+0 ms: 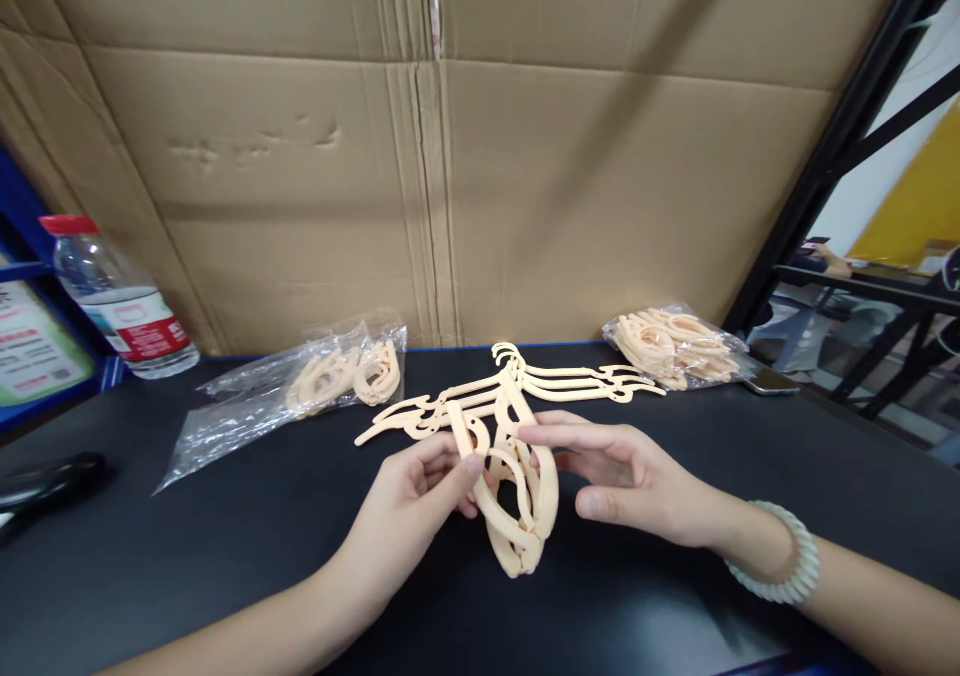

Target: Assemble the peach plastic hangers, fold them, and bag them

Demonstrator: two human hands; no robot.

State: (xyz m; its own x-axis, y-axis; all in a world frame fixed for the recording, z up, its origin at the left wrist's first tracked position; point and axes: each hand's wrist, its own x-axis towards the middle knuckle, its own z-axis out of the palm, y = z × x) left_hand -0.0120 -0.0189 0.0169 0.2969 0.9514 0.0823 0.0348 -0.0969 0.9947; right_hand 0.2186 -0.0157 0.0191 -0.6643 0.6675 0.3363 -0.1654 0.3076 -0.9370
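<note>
Between my hands is a cream plastic folding hanger (517,521), its curved arms folded together. My left hand (420,486) pinches its left side between thumb and fingers. On the other side, my right hand (630,466) has its fingertips against the hanger's right edge, the thumb held apart and the fingers loosely spread. Behind them on the black table lie several unfolded hangers (570,386) of the same kind, overlapping with their hooks bunched in the middle.
A clear plastic bag (247,426) with folded hangers lies at the left. Another filled bag (675,346) lies at the right beside a phone (772,383). A water bottle (139,316) stands at far left, a black object (52,481) nearer. A cardboard sheet (600,186) walls the back.
</note>
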